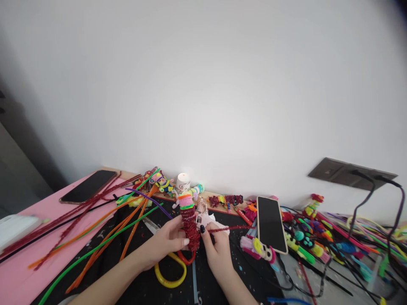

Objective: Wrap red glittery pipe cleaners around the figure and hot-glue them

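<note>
Both hands, left and right, pinch fuzzy red coil; yellow ring below fingers, phone right.

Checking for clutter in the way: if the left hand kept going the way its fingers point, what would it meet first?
The left hand points right, already touching the red coiled pipe-cleaner figure. Just beyond is the right hand.

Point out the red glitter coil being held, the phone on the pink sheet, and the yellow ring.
red glitter coil [190, 228], head view, middle of its wound body.
phone on the pink sheet [88, 186], head view, centre of its dark screen.
yellow ring [171, 281], head view, its lower rim.
</note>
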`<state>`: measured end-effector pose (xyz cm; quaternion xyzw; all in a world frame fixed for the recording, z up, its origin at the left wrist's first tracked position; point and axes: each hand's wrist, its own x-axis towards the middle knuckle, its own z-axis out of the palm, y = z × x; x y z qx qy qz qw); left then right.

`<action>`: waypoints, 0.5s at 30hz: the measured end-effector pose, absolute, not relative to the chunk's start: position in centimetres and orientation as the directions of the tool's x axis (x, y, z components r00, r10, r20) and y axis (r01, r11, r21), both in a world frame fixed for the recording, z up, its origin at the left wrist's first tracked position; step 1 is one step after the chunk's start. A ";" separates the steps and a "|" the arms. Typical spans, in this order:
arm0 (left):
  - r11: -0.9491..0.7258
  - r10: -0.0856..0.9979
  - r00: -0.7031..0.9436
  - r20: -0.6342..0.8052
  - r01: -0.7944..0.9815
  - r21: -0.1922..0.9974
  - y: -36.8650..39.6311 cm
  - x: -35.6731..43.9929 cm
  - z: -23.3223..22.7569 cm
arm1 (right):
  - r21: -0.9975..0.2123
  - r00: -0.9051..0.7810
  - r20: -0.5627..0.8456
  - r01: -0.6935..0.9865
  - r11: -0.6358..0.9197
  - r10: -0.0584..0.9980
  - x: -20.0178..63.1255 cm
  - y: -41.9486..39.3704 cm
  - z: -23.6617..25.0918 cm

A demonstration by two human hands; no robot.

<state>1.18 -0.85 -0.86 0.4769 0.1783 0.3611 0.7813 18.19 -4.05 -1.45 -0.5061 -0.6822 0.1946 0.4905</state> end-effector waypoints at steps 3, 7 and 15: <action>0.287 0.745 0.666 0.039 -0.372 0.883 -0.9 1.1 -1.1 | -0.753 -0.011 0.468 0.518 0.405 0.884 18.2 -4.0 -1.6; 0.277 0.768 0.641 0.000 -0.332 0.902 -0.8 1.1 -1.3 | -0.733 -0.027 0.472 0.544 0.409 0.881 18.2 -4.1 -1.6; 0.289 0.775 0.632 0.000 -0.354 0.889 -0.9 1.3 -0.3 | -0.686 -0.041 0.513 0.581 0.438 0.858 18.0 -4.2 -1.4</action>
